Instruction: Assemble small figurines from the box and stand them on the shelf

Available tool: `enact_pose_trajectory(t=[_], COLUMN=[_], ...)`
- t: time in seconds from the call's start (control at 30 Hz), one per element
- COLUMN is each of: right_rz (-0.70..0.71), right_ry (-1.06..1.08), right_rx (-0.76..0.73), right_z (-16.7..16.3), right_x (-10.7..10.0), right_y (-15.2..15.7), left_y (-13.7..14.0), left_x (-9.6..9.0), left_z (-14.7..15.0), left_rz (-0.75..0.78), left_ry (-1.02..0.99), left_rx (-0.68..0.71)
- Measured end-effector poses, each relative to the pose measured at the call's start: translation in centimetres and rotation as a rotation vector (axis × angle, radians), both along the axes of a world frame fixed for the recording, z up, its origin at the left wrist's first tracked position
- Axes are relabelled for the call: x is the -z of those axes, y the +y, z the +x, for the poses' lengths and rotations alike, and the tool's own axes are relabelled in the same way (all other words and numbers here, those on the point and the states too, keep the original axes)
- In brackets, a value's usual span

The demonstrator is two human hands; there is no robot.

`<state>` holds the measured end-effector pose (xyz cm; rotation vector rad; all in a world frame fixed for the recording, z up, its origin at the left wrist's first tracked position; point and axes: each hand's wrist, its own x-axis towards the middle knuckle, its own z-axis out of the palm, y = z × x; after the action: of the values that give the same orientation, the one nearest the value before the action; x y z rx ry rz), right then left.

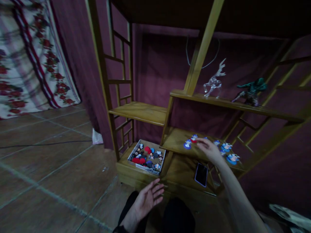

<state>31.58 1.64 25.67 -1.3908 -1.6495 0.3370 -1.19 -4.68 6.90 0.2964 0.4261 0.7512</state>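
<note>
My right hand [207, 148] reaches over the middle shelf, its fingertips closed at the edge of a small figurine with a red base [193, 139]. Just in front of that stands a figurine with a purple-blue base [187, 144]. More small figurines on blue bases, such as the nearest one [233, 158], stand to the right of the hand. My left hand [148, 198] is held palm up above my knees, fingers apart and holding nothing. Beyond it, a shallow cardboard box [133, 166] holds several small figurines with red, blue and dark bases.
A phone [201, 174] lies on the lower shelf at right. On the upper shelf stand a clear deer figure [213, 83] and a dark green statue [252, 90]. A bare wooden shelf [142, 111] is above the box. Floral cloth [46, 58] hangs at left.
</note>
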Motion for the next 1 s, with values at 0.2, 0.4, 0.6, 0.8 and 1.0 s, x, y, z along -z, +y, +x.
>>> enact_pose_trajectory(t=[0.2, 0.4, 0.6, 0.8, 1.0], right_rz=[-0.352, -0.515, -0.524, -0.476, -0.430], right_ry=[0.220, 0.348, 0.383, 0.281, 0.114], right_rx=[-0.159, -0.273, -0.292, -0.266, -0.174], right_z=[-5.2, -11.5, -15.6, -19.4, -21.5], right_x=[8.1, 15.6, 19.3, 22.5, 25.6], right_y=[-6.9, -7.3, -3.5, 3.2, 10.6], left_y=[-0.2, 5.1, 12.5, 18.5, 21.1], left_x=[-0.5, 0.1, -1.3, -2.8, -2.1], left_z=[-1.2, -1.1, -3.1, -6.9, -9.4], left_rz=[-0.108, -0.445, -0.497, -0.481, -0.495], left_ry=[-0.043, 0.086, 0.028, -0.137, -0.204], left_rx=[-0.200, -0.551, -0.778, -0.908, -0.942])
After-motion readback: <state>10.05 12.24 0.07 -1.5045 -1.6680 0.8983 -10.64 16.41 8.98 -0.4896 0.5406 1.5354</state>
